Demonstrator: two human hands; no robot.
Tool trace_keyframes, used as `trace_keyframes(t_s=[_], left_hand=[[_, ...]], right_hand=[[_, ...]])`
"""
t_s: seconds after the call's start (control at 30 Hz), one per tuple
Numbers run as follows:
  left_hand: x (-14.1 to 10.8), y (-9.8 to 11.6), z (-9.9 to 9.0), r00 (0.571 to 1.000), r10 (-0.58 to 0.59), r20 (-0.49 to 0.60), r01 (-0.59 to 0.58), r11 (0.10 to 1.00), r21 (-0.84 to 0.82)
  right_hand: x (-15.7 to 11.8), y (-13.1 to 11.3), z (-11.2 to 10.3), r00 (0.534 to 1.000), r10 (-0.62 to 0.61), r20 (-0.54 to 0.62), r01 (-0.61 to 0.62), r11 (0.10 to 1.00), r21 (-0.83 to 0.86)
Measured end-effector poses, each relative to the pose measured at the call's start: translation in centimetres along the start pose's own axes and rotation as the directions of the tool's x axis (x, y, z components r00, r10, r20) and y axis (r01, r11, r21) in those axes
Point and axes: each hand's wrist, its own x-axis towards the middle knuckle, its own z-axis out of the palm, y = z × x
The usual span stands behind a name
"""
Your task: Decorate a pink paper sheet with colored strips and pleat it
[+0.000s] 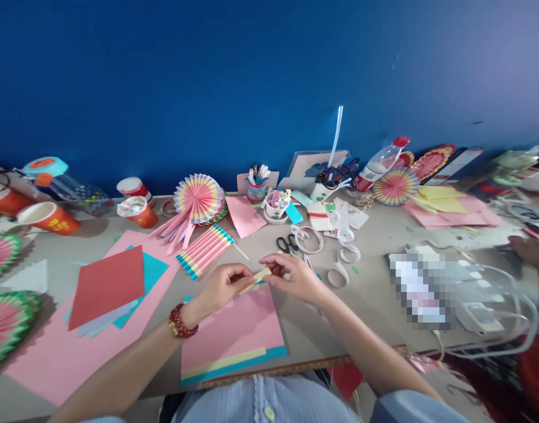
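Backing everything, one blue wall [251, 76]. Before it, one table [366, 317]. On its left, one large pink sheet [88, 364], bearing a stack [110, 288] of coloured paper, likely grouped there within reach. Nearest the body, one layered sheet [234, 329], pink over yellow over blue, its near edges staggered, seemingly so each colour shows as a band. Hands, two: left hand [223, 288], thumb and fingers together on one end of the strip; right hand [291, 275], fingertips closed on the other, perhaps to keep it straight. One fan [198, 200], standing behind. One pleated piece [205, 251], lying just beyond the left hand. Scissors [291, 242], one pair, beyond the right hand, probably kept handy. Last, one yellow strip [261, 275], between both hands at the layered sheet's far edge; whether folded, cannot tell.
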Motion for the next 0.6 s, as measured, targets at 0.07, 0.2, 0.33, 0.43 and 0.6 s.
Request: trace_keyframes(t_s=[0.07,0.2,0.33,0.43,0.6], left_hand=[[0.0,0.1,0.1,0.999,0.002,0.032,-0.001,0.999,-0.042],[0.0,0.3,0.4,0.996,0.010,0.092,0.000,0.994,-0.112],[0.0,0.1,0.3,0.998,0.007,0.067,-0.001,0.996,-0.086],[-0.2,-0.1,0.0,1.000,0.009,-0.012,-0.009,1.000,-0.015],[-1.2,0.6,0.6,0.996,0.057,0.074,-0.067,0.988,0.137]], right_hand=[[-0.1,-0.1,0.6,0.999,0.013,-0.033,-0.012,0.999,0.040],[-0.2,0.4,0.8,0.997,0.025,-0.070,-0.017,0.994,0.112],[-0.2,1.2,-0.4,0.985,0.040,-0.167,-0.031,0.998,0.061],[-0.6,0.9,-1.4,0.979,0.036,-0.201,-0.046,0.998,-0.043],[-2.2,-1.3,0.0,0.998,-0.014,0.067,0.018,0.998,-0.062]])
